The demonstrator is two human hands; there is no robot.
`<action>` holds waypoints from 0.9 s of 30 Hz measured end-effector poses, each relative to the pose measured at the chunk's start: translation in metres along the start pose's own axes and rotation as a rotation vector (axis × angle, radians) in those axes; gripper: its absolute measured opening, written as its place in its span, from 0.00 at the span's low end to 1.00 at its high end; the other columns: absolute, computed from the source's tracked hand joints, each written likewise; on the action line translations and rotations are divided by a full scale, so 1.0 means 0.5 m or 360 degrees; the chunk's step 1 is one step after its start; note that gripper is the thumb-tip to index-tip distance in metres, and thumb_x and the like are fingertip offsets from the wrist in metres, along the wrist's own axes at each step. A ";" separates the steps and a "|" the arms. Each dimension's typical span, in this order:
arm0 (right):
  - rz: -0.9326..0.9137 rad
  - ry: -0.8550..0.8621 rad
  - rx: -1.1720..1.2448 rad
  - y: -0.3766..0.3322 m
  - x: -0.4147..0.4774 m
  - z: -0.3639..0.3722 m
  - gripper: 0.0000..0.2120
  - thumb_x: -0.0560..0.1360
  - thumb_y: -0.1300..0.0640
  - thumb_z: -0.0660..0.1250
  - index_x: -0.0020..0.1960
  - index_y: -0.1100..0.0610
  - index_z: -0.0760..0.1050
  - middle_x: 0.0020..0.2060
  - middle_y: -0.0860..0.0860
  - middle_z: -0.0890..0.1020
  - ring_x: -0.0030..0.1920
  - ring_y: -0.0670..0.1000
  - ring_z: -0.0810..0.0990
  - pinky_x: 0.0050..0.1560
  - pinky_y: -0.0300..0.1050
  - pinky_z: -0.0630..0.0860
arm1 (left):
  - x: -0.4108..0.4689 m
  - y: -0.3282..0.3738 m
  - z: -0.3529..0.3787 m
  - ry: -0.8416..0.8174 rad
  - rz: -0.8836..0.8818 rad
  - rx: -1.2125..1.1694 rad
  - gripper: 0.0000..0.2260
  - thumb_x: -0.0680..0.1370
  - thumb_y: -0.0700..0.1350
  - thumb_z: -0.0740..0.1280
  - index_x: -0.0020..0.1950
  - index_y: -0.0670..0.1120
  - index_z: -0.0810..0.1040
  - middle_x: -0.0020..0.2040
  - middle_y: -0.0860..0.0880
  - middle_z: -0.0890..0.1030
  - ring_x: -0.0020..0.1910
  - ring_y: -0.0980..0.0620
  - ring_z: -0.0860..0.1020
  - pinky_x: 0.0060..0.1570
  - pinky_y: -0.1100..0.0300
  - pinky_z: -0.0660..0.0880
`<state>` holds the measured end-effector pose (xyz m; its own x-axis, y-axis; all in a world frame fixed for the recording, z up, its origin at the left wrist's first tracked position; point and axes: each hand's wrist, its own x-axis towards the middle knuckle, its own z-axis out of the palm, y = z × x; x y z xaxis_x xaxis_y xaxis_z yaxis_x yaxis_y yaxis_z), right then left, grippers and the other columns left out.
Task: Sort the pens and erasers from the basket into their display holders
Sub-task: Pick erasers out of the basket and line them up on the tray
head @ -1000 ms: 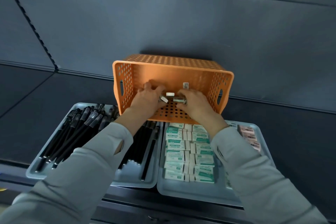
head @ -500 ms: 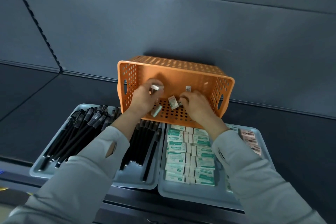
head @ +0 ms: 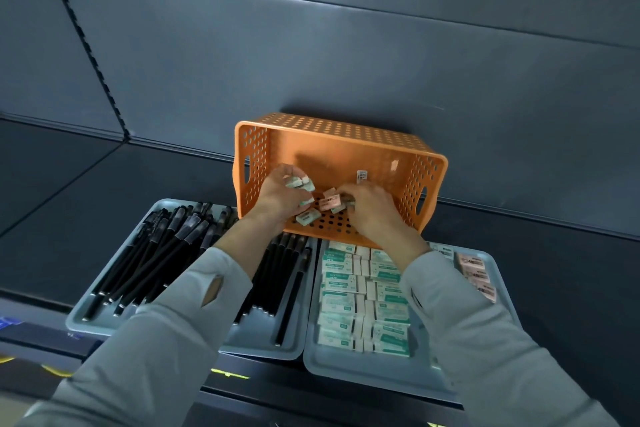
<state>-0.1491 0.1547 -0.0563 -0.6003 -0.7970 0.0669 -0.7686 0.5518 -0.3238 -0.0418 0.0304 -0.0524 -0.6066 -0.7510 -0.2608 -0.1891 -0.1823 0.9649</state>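
Only one marking can be read, and only partly: the pink erasers (head: 476, 270) at the right edge of the grey tray (head: 381, 374) carry dark print that begins with "4B"; the rest is blurred. The green-and-white erasers (head: 363, 291) beside them have green printed bands, too small to read. A white sticker (head: 362, 176) inside the orange basket (head: 332, 149) shows dark lines like a barcode, not legible. The wrapped erasers (head: 299, 182) in the left hand (head: 277, 198) and the loose pink eraser (head: 329, 203) in the right hand (head: 372, 208) show print, also unreadable.

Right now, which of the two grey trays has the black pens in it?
The left grey plastic tray holds the long black pens; the right grey tray holds small boxed erasers instead.
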 end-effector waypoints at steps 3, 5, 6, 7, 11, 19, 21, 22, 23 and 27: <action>0.0080 0.0011 -0.0007 0.008 -0.002 -0.007 0.26 0.76 0.70 0.61 0.69 0.49 0.73 0.63 0.57 0.75 0.62 0.59 0.75 0.62 0.51 0.73 | -0.002 -0.004 -0.006 0.0025 0.0365 0.0882 0.14 0.73 0.35 0.70 0.49 0.53 0.75 0.57 0.48 0.74 0.50 0.50 0.76 0.47 0.58 0.78; 0.0100 0.0040 0.0061 0.006 -0.001 -0.011 0.18 0.81 0.62 0.61 0.69 0.52 0.73 0.62 0.57 0.77 0.62 0.59 0.76 0.62 0.52 0.73 | -0.010 -0.012 -0.006 -0.0136 0.0496 0.1298 0.14 0.72 0.41 0.73 0.54 0.54 0.75 0.58 0.48 0.70 0.53 0.48 0.73 0.53 0.59 0.73; 0.0093 0.0024 0.0093 0.002 0.001 -0.012 0.15 0.81 0.56 0.62 0.67 0.53 0.74 0.60 0.57 0.79 0.60 0.59 0.76 0.61 0.53 0.74 | -0.013 -0.017 -0.003 -0.0200 0.0566 0.1461 0.15 0.71 0.43 0.73 0.55 0.53 0.75 0.58 0.47 0.69 0.54 0.47 0.73 0.54 0.58 0.71; 0.0086 -0.0009 0.0117 -0.001 0.004 -0.010 0.14 0.80 0.51 0.64 0.64 0.54 0.76 0.57 0.56 0.80 0.58 0.58 0.77 0.59 0.52 0.74 | -0.012 -0.023 -0.002 -0.0231 0.0631 0.1591 0.16 0.72 0.44 0.73 0.57 0.53 0.74 0.58 0.47 0.70 0.55 0.46 0.73 0.53 0.57 0.69; 0.0103 -0.0035 0.0075 -0.008 0.015 0.006 0.15 0.75 0.46 0.70 0.56 0.55 0.80 0.52 0.56 0.80 0.54 0.58 0.78 0.49 0.46 0.71 | -0.009 -0.024 0.000 -0.0210 0.0809 0.1705 0.12 0.74 0.46 0.71 0.56 0.52 0.74 0.54 0.46 0.77 0.54 0.45 0.76 0.49 0.58 0.69; 0.0191 0.0005 0.0020 -0.006 0.029 0.009 0.11 0.75 0.59 0.69 0.57 0.60 0.78 0.58 0.56 0.77 0.58 0.56 0.76 0.57 0.49 0.75 | 0.000 -0.024 -0.020 0.0013 0.0522 0.1181 0.11 0.75 0.41 0.69 0.50 0.56 0.72 0.49 0.47 0.79 0.41 0.50 0.80 0.31 0.58 0.77; 0.0188 0.0028 0.0048 -0.011 0.030 0.013 0.11 0.79 0.58 0.63 0.58 0.61 0.78 0.58 0.57 0.76 0.59 0.58 0.75 0.58 0.50 0.73 | -0.005 -0.027 -0.016 -0.0005 0.0558 0.1232 0.08 0.76 0.48 0.70 0.51 0.55 0.72 0.47 0.48 0.79 0.40 0.51 0.79 0.33 0.60 0.75; 0.0188 0.0030 0.0082 -0.014 0.031 0.016 0.12 0.81 0.56 0.60 0.57 0.61 0.78 0.57 0.58 0.75 0.58 0.58 0.75 0.57 0.50 0.72 | -0.008 -0.027 -0.014 -0.0045 0.0596 0.1255 0.10 0.75 0.53 0.71 0.52 0.54 0.72 0.46 0.50 0.79 0.41 0.52 0.79 0.36 0.59 0.76; 0.0198 0.0019 0.0112 -0.019 0.031 0.018 0.14 0.82 0.54 0.58 0.56 0.62 0.78 0.56 0.58 0.75 0.56 0.58 0.75 0.54 0.49 0.71 | -0.009 -0.027 -0.012 -0.0099 0.0632 0.1308 0.14 0.73 0.55 0.72 0.52 0.53 0.71 0.46 0.50 0.79 0.43 0.51 0.79 0.40 0.57 0.76; 0.0213 0.0018 0.0104 -0.019 0.040 0.029 0.15 0.79 0.46 0.64 0.49 0.58 0.77 0.51 0.56 0.78 0.52 0.57 0.77 0.44 0.45 0.68 | -0.009 -0.022 -0.001 -0.0212 0.0666 0.1597 0.19 0.70 0.43 0.74 0.56 0.51 0.70 0.52 0.46 0.75 0.50 0.45 0.75 0.45 0.58 0.68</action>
<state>-0.1506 0.1297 -0.0655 -0.6991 -0.7145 0.0293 -0.6657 0.6353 -0.3915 -0.0367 0.0355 -0.0617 -0.8366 -0.5473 0.0222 -0.4548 0.7166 0.5288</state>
